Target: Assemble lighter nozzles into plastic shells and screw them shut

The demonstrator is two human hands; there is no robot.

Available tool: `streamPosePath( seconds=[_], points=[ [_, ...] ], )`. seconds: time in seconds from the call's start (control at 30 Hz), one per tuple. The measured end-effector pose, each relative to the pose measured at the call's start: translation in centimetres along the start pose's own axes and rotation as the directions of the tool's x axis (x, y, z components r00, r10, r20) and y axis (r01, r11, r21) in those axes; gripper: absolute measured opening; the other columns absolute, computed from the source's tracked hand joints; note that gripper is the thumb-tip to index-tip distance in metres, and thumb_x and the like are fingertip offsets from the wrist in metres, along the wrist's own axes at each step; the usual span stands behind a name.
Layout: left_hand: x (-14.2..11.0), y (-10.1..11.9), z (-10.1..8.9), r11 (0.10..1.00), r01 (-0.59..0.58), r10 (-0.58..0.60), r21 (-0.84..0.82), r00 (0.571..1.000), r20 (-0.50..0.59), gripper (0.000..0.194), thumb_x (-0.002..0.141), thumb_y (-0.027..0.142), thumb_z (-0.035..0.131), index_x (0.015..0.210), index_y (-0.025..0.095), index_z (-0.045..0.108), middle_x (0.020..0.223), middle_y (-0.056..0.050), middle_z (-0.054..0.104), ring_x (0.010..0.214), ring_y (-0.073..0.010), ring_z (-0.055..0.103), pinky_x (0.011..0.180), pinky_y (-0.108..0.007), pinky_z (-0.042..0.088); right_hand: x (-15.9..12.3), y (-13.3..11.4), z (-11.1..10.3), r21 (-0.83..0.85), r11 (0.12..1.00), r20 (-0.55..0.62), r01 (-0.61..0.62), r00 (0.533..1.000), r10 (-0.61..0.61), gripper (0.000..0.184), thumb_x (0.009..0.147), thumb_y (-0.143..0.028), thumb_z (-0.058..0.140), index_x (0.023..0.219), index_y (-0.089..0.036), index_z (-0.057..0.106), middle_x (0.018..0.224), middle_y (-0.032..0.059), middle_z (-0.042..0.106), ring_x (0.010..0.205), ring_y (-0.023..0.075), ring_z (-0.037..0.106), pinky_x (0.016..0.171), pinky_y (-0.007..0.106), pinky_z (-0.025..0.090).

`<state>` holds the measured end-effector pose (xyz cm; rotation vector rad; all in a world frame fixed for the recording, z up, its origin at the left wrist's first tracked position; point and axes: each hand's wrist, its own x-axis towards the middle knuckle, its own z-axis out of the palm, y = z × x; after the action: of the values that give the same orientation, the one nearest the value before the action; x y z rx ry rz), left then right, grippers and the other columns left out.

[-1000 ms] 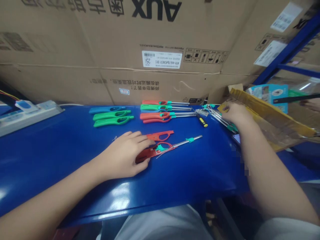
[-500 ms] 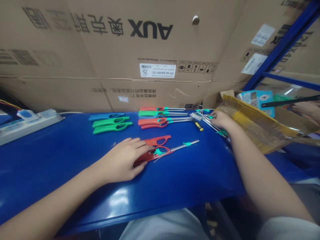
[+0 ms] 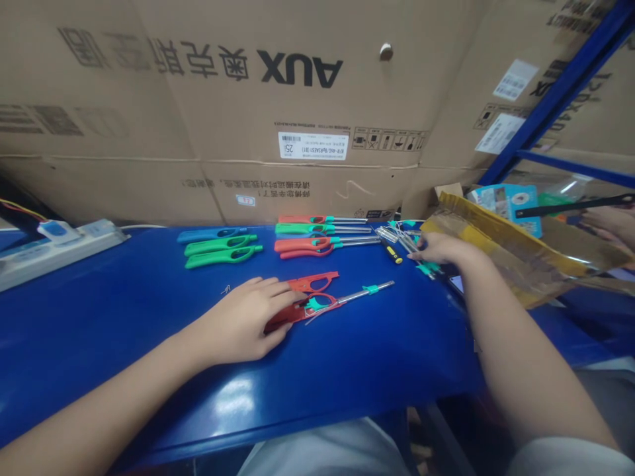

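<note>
My left hand is closed around the red handle of an opened long-nosed lighter, whose metal tube and teal trigger point right. Just behind it lies a loose red handle shell. At the right, my right hand has its fingers bent over a pile of metal lighter tubes with teal parts and thin wires; the fingertips touch the pile, and I cannot make out which piece they pinch. A yellow-and-black screwdriver lies beside the pile.
Assembled lighters in red, green and blue lie in a row at the back. Green and blue handle shells are to their left. A taped cardboard box stands right, a power strip left. Another person's hand shows at far right.
My right hand has shifted slightly nearer on the pile, and some tubes and teal pieces under it have moved. A phone-like edge shows beside the wrist. My left hand stays still.
</note>
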<state>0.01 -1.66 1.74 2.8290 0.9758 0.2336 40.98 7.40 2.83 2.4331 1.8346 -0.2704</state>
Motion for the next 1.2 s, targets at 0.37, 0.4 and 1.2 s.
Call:
streamPosePath(
  seconds=[0.37, 0.4, 1.2],
  points=[
    [0.1, 0.0, -0.1, 1.000, -0.017, 0.017, 0.008, 1.000, -0.011, 0.043, 0.092, 0.022, 0.055, 0.134, 0.028, 0.058, 0.124, -0.006, 0.069, 0.108, -0.0249, 0.065, 0.088, -0.037, 0.046, 2.2, 0.9, 1.5, 0.018, 0.997, -0.229, -0.072, 0.971, 0.074, 0.060, 0.078, -0.014, 0.061, 0.138, -0.023, 0.059, 0.130, 0.0164, 0.062, 0.114, 0.0317, 0.062, 0.087, 0.037, 0.051],
    [0.1, 0.0, -0.1, 1.000, -0.018, 0.018, 0.006, 1.000, -0.016, 0.044, 0.091, 0.021, 0.055, 0.135, 0.028, 0.058, 0.124, -0.006, 0.069, 0.108, -0.0247, 0.065, 0.089, -0.036, 0.046, 2.4, 1.0, 1.8, 0.018, 0.996, -0.237, -0.082, 0.968, 0.084, 0.064, 0.076, -0.014, 0.063, 0.139, -0.024, 0.058, 0.133, 0.0165, 0.060, 0.117, 0.0333, 0.061, 0.088, 0.038, 0.051],
    [0.3, 0.8, 0.7, 0.932, 0.152, -0.204, -0.329, 0.971, -0.129, 0.048, 0.084, 0.031, 0.069, 0.131, 0.024, 0.065, 0.120, -0.008, 0.071, 0.108, -0.0270, 0.065, 0.093, -0.041, 0.053, -1.7, -5.5, 1.0, 0.478, 0.850, -0.329, 0.221, 0.942, -0.060, 0.026, 0.092, -0.037, 0.062, 0.106, -0.015, 0.064, 0.099, 0.0109, 0.073, 0.083, 0.0169, 0.068, 0.072, 0.027, 0.054]
  ],
)
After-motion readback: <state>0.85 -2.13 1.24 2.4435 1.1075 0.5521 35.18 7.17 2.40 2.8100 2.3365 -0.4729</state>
